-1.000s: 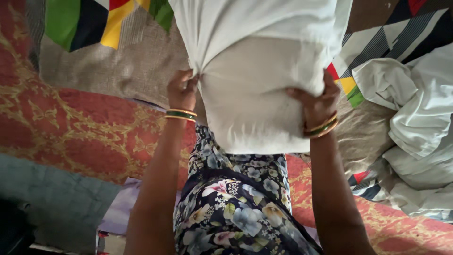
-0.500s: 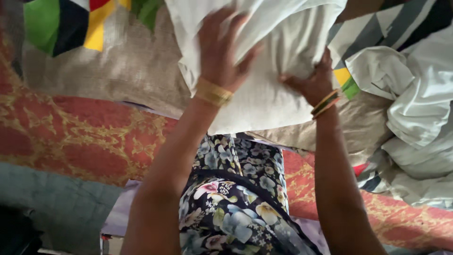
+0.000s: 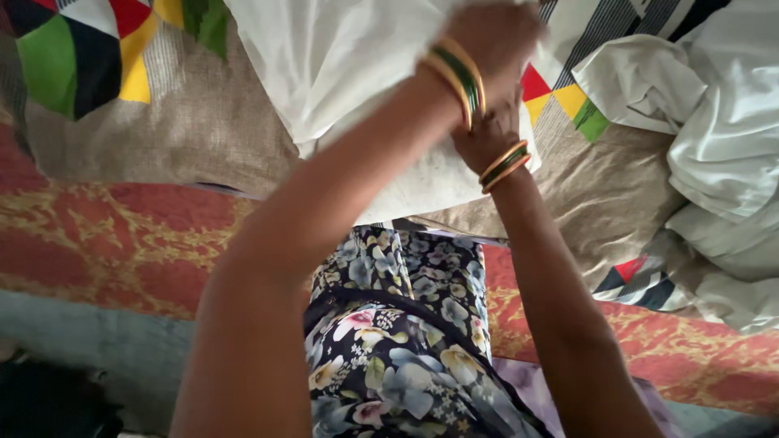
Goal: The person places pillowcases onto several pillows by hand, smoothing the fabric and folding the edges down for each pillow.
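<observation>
Hands grip a white cloth-covered pillow point(image 3: 357, 73) over the bed: left hand point(image 3: 495, 32) crosses above right hand point(image 3: 487, 134), both clenched on its right edge.

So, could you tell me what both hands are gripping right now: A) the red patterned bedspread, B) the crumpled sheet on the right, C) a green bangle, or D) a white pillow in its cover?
D: the left hand and right hand both clutch the white pillow, which is raised over the burlap cloth.
</observation>
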